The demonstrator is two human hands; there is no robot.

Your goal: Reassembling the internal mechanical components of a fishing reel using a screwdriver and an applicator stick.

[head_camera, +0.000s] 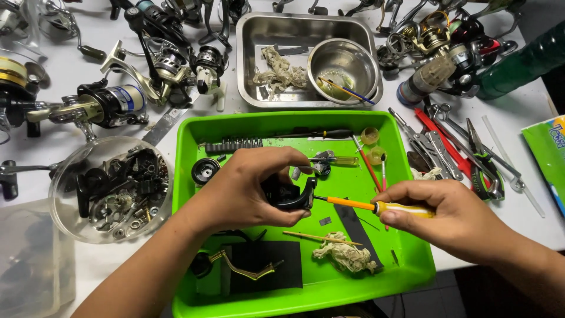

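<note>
My left hand [250, 188] grips a black fishing-reel body [291, 194] over the green tray [194, 129]. My right hand [453, 215] holds a screwdriver with a yellow-and-orange handle [376, 207]; its tip meets the black reel body on its right side. In the tray below lie a crumpled rag [344, 254], a thin wooden stick [321, 238], a black mat [265, 265] with a gold reel handle [238, 268], a black spool [205, 171] and a row of driver bits [235, 144].
A steel pan [250, 65] holding a steel bowl [344, 62] and rag stands behind the tray. Pliers and red-handled tools [447, 147] lie to the right. A clear round dish of reel parts [112, 188] sits left. Several fishing reels [106, 103] crowd the back.
</note>
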